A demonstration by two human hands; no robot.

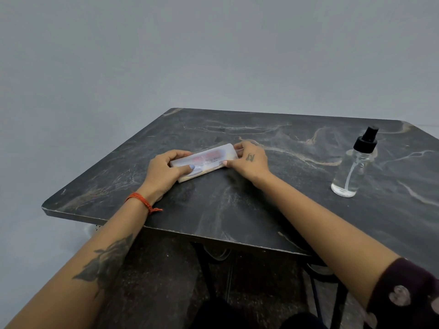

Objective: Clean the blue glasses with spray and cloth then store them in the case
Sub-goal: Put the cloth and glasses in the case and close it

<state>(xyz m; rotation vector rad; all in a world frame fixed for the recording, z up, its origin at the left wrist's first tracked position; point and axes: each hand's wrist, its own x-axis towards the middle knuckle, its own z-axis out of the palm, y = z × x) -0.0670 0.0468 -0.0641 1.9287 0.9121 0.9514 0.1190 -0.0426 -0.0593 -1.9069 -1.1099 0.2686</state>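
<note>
Gripping the translucent glasses case [204,160] at each end, the left hand [164,173] and right hand [249,160] are curling fingers round it. Its long axis is running between them (lid seemingly closed) on the dark marble table [237,210].

Left hand [164,169] and right hand [247,160] grip the translucent case [206,159] on the dark table [237,210].

We count two hands, left [164,170] and right [249,160], one translucent case [206,160], one clear spray bottle [354,167] and one orange wrist thread [142,203] on a single dark marbled surface [237,210].
</note>
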